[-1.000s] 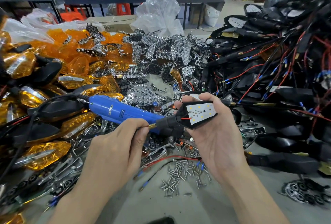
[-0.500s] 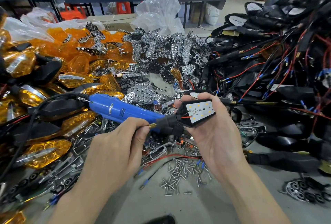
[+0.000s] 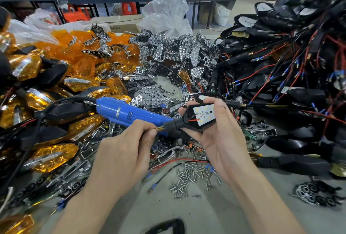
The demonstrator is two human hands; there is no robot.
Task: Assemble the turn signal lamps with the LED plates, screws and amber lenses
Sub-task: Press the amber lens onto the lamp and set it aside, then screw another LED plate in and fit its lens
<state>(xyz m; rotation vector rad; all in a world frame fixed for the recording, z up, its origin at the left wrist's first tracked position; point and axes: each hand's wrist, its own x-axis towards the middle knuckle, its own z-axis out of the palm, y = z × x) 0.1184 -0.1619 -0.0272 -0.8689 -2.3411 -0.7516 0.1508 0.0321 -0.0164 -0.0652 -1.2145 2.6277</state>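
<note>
My right hand (image 3: 221, 136) grips a black turn signal lamp housing (image 3: 189, 121) with a white LED plate (image 3: 205, 114) seated in its open face. A red wire runs inside it. My left hand (image 3: 127, 151) pinches the brass threaded end of the housing's stalk (image 3: 160, 128), fingers curled. A blue electric screwdriver (image 3: 129, 114) lies just behind my left hand. Loose screws (image 3: 189, 175) are scattered on the table below my hands. Amber lenses (image 3: 82, 50) are piled at the back left, chrome reflector plates (image 3: 174, 54) in the middle.
Finished amber lamps (image 3: 50, 157) are heaped at the left. A big tangle of black housings with red and black wires (image 3: 280, 69) fills the right. A chrome plate (image 3: 316, 194) lies at the lower right. Clear plastic bags (image 3: 166, 14) stand behind.
</note>
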